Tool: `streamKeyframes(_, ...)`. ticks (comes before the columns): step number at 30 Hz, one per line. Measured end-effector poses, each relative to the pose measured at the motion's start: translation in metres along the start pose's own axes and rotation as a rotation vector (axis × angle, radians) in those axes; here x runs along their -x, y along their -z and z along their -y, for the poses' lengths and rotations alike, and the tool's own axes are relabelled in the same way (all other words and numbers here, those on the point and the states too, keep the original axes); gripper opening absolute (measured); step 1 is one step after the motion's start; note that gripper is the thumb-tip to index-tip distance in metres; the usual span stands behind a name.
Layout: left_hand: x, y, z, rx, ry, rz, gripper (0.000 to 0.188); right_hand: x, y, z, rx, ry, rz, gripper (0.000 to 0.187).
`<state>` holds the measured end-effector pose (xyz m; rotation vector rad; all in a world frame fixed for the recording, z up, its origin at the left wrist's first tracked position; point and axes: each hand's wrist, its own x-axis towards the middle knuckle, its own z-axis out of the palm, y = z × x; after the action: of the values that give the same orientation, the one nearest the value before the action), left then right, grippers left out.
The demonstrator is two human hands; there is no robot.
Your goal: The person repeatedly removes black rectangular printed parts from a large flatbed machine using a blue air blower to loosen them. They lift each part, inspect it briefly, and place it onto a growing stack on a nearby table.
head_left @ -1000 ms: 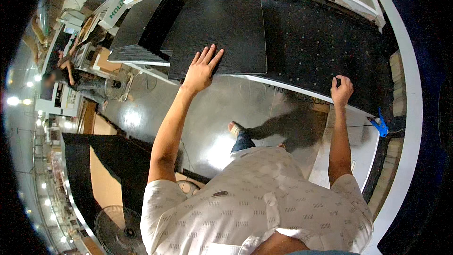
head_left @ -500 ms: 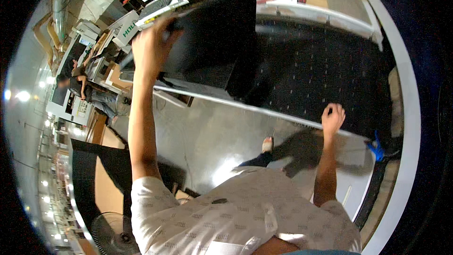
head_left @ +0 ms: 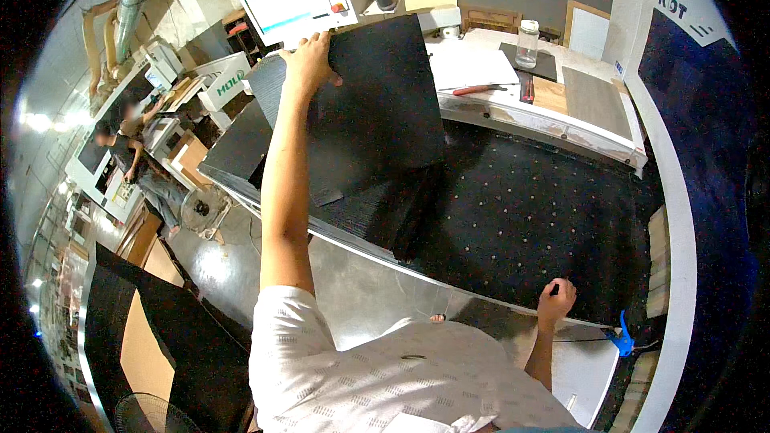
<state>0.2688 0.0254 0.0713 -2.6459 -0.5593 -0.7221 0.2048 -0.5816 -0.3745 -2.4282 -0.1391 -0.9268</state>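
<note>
My left hand (head_left: 309, 64) reaches far forward, fingers spread and thumb out, at the left edge of a black panel (head_left: 377, 104). That panel lies over a stack of black sheets (head_left: 353, 220) with a ribbed look. Its underside, and whatever touches it there, is hidden. My right hand (head_left: 557, 298) is curled with thumb and fingers together, over the front edge of a black table top (head_left: 513, 208) dotted with small light points. I make out nothing in it. A blue trigger-shaped tool (head_left: 622, 337) sits at the table's right front corner.
Behind the table runs a white ledge (head_left: 553, 124) with a clear bottle (head_left: 527, 44), red-handled pliers (head_left: 480, 90) and sample boards. A monitor (head_left: 297, 0) stands at the back left. Far left are two people (head_left: 136, 152) and a fan (head_left: 204, 207). Black boards (head_left: 192, 345) lie lower left.
The black panel, raised in my left hand before, is now down over the stack. My left hand's fingers have spread. My right hand stays curled at the table edge. The view has shifted.
</note>
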Motion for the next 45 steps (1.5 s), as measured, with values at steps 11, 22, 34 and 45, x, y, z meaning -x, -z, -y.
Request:
streamKeyframes(11, -0.018, -0.019, 0.022, -0.037, -0.143, -0.026, 0.1, 0.011, -0.014, -0.023, 0.099, -0.027, -0.014, 0.01)
streamKeyframes(22, -0.032, -0.181, 0.0, 0.388, -0.458, 0.462, 0.098, 0.01, -0.015, -0.032, 0.108, -0.044, 0.02, 0.015)
streamKeyframes(34, 0.327, -0.056, -0.085, 0.5, -0.399, 0.739, 0.132, 0.017, -0.014, -0.045, 0.155, 0.039, 0.042, 0.016)
streamKeyframes(45, 0.355, -0.06, -0.058, 0.199, -0.327, -0.086, 0.032, -0.184, -0.058, -0.103, 0.225, 0.106, 0.244, 0.057)
